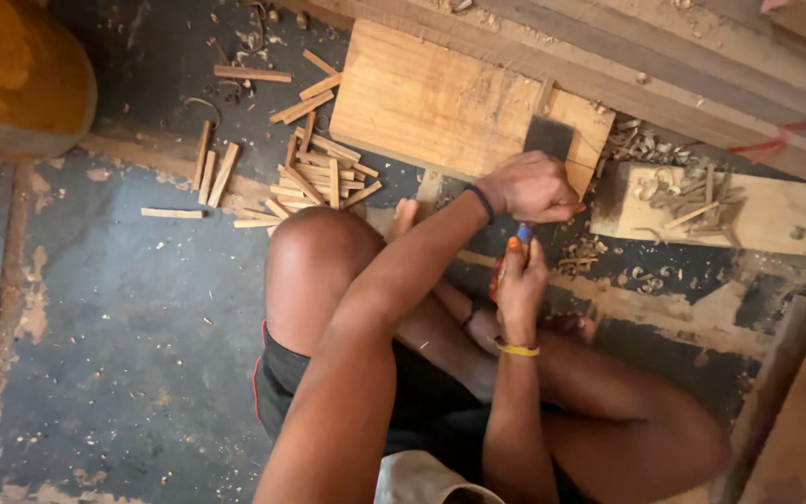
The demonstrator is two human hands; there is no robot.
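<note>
Dark, worn concrete floor [123, 355] spread under a seated person, littered with shavings and offcuts. Both hands met just in front of the raised knee. The left hand [532, 187] was closed in a fist over the top of a tool; whether a dark flat blade [548, 136] just beyond its knuckles belonged to that tool could not be told. The right hand [521, 285], directly below the left, was wrapped around a slim handle with blue and orange on it [521, 235], held upright between the two hands. Just beyond the left hand lay a wide wooden board [422, 103], and to its right a smaller wooden block [767, 213] carried curled shavings [683, 191]. Well to the left of the hands, a heap of short split wooden sticks [319, 177] lay on the floor, with a few strays further out. Judging by that heap and the shavings, a fair amount of cutting looked done; how much remained could not be told.
</note>
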